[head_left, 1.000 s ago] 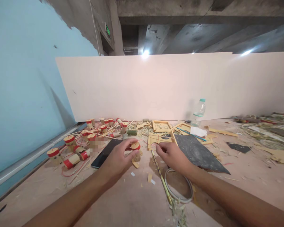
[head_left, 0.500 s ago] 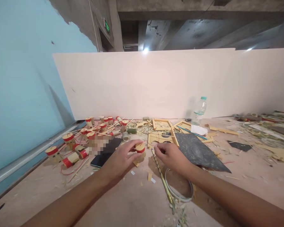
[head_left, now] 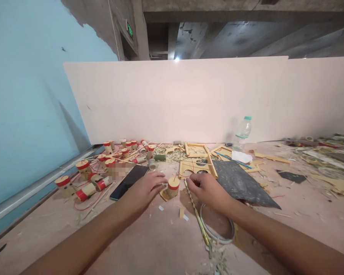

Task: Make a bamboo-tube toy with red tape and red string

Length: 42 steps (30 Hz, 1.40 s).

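Observation:
A small bamboo cylinder (head_left: 173, 189) with a red band and a pale round top stands upright in front of me, beside a small flat yellow wooden piece (head_left: 164, 195). Just left of it is my left hand (head_left: 149, 187), open, fingers loosely stretched towards its side. To the right, my right hand (head_left: 205, 187) is closed in a pinch, apart from the cylinder. Thin red string (head_left: 192, 168) loops over the wooden frame and leads to these pinched fingers, which hide its end. Below the right hand lies a gold twisted drill bit (head_left: 200, 217).
Several red-banded cylinders (head_left: 110, 163) with sticks and strings crowd the left, near a dark phone (head_left: 129, 182). Wooden frames (head_left: 197, 168), a dark sheet (head_left: 240, 183) and a plastic bottle (head_left: 243, 131) lie or stand behind and right. A pale ring (head_left: 232, 233) lies near my right forearm.
My left hand has let go of the cylinder and moved slightly left. The cylinder now stands free on the table, a little nearer to me. The right hand has hardly moved.

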Each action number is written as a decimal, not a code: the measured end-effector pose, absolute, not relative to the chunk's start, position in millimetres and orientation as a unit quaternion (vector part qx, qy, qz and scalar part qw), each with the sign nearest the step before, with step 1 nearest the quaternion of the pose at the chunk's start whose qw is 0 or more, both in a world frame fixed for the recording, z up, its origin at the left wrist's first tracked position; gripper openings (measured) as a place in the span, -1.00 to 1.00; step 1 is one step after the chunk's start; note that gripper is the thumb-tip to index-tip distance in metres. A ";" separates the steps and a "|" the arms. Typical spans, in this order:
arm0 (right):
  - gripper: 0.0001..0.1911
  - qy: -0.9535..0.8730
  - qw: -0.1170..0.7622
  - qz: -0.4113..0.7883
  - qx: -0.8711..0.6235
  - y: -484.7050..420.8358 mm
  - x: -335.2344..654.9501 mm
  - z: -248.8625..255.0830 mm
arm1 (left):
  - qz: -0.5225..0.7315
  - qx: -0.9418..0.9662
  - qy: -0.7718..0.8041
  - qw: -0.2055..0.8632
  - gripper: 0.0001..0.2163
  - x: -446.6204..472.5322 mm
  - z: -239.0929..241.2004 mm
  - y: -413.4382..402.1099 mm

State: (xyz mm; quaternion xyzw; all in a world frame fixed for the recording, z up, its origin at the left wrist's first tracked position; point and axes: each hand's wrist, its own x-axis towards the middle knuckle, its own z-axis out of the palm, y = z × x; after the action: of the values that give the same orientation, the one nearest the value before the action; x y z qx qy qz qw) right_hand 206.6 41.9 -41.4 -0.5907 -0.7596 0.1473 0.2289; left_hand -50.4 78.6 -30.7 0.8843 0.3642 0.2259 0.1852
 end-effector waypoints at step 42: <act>-0.59 -0.782 0.258 0.111 -0.556 38.1 211.4 -39.5 | 0.199 0.836 0.497 0.120 -0.83 -45.9 -24.8 65.0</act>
State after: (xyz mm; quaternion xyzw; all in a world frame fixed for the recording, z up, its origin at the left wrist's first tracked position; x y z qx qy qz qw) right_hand 211.4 38.1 -39.5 -0.5564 -0.7818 0.1114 0.2583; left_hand -45.9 65.0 -24.8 0.8363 0.4967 0.1985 0.1203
